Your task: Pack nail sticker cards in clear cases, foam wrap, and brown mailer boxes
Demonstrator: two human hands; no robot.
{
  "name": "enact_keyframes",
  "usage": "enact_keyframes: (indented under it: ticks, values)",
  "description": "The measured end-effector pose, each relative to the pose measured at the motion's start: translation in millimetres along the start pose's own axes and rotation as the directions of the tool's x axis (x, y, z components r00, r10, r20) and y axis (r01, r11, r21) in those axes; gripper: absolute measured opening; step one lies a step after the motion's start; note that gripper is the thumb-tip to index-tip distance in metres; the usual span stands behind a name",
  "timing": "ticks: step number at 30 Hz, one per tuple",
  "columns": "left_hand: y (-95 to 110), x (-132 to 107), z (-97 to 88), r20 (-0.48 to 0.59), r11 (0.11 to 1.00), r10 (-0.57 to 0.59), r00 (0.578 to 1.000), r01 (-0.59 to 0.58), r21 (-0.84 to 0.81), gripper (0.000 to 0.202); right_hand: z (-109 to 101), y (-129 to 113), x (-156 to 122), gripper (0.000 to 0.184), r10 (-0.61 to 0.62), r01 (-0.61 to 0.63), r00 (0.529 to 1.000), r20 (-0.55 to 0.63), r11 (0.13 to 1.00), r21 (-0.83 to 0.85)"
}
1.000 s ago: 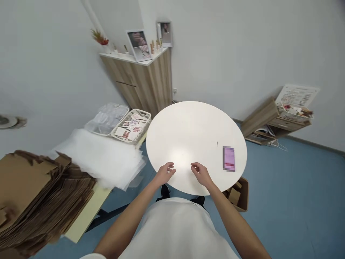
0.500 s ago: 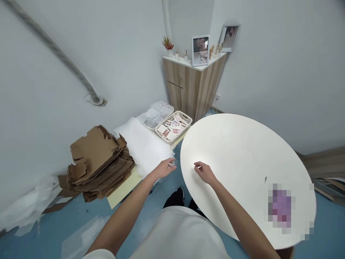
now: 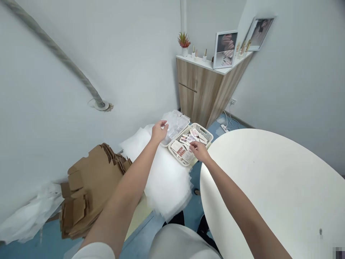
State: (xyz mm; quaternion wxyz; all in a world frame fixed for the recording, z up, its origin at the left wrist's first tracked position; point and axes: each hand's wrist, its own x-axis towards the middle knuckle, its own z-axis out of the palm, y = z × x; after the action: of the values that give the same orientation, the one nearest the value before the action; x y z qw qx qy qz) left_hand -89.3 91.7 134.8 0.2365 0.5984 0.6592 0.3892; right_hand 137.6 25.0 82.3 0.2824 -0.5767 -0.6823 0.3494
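My left hand [image 3: 159,131] is over the near edge of a basket of clear plastic pieces [image 3: 176,124]. Its fingers are loosely bent, the thumb stands apart, and nothing shows in it. My right hand [image 3: 201,151] reaches over the right side of a cream-coloured perforated basket [image 3: 203,131]. That basket holds several small printed cards [image 3: 181,150] with reddish and purple patterns. The right fingertips are at the cards, slightly apart; whether they touch one is hard to see.
White foam sheets [image 3: 164,180] lie piled before the baskets. Flattened brown cardboard boxes [image 3: 98,176] are stacked at left. A round white table [image 3: 264,172] stands at right. Behind is a wooden cabinet [image 3: 198,86] with a picture frame [image 3: 225,49] and a plant [image 3: 184,42].
Both hands have moved forward to the baskets, the right one leaving its place above the table. The view has turned left, so the table now sits further right.
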Motion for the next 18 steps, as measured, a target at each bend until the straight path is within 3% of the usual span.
enact_keyframes:
  ticks: [5, 8, 11, 18]
  values:
    - [-52, 89, -1.4, 0.008, 0.977, -0.126, 0.992, 0.125, -0.171, 0.036, 18, -10, 85, 0.028, -0.020, 0.006, 0.994, -0.105, 0.991, -0.134]
    - [-80, 123, 7.1, 0.110, 0.911, -0.264, 0.958, 0.285, -0.297, 0.042, 28, -17, 126, 0.031, -0.055, 0.036, 0.994, -0.096, 0.982, -0.186]
    - [-101, 145, 17.2, 0.217, 0.853, -0.330, 0.919, 0.388, -0.348, 0.050, 40, -26, 161, 0.034, -0.093, 0.075, 0.994, -0.060, 0.965, -0.252]
    - [-130, 167, 36.5, 0.345, 0.841, -0.352, 0.870, 0.456, -0.291, 0.060, 79, -37, 214, 0.035, -0.118, 0.117, 0.993, 0.020, 0.921, -0.373]
